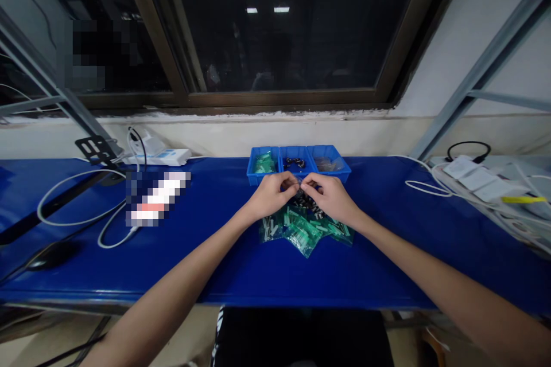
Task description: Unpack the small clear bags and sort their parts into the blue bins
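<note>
Fingertips of my left hand (271,196) and right hand (329,198) pinch together over small black parts (303,202), their hold too small to tell, with green plastic packets (305,232) spread just in front of the blue divided tray (263,175).

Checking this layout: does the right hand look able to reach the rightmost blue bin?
Likely yes: the right hand sits just before the rightmost blue bin, nothing between them, though its fingertips meet the left hand.
</note>
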### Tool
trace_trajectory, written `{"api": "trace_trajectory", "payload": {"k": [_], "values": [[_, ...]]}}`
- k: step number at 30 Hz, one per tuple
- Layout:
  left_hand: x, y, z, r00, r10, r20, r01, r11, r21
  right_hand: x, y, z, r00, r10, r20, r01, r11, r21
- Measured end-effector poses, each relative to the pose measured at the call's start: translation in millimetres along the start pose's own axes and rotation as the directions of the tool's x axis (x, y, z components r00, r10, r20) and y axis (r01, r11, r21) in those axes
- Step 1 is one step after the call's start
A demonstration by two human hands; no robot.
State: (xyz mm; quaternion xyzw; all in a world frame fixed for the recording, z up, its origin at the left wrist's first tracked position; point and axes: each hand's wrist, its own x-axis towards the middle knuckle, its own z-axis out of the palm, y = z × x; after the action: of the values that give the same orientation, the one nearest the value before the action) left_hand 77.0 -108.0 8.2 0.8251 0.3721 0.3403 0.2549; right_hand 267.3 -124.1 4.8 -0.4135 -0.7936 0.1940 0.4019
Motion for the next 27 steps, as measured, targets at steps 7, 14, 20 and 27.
{"api": "trace_trajectory", "payload": {"k": [7,14,20,27], "values": [[-0.6,2.3,-1.0,1.0,0.01,-0.027,-0.008,0.998,0.059,1.0,1.1,-1.1,0.999,0.043,0.022,-0.043,0.998,0.035],[-1.8,1.4,0.9,0.997,0.072,-0.026,-0.068,0.99,0.123,1.0,3.8,-0.7,0.997,0.065,0.041,-0.067,0.996,0.055],[-2.6,2.3,0.3,0.997,0.075,-0.012,-0.073,0.989,0.132,0.8,1.0,-0.4,0.997,0.068,0.04,-0.07,0.996,0.054],[-2.6,1.4,1.4,0.996,0.094,-0.011,-0.091,0.986,0.14,-0.2,0.8,0.6,0.996,0.064,0.062,-0.069,0.994,0.081]]}}
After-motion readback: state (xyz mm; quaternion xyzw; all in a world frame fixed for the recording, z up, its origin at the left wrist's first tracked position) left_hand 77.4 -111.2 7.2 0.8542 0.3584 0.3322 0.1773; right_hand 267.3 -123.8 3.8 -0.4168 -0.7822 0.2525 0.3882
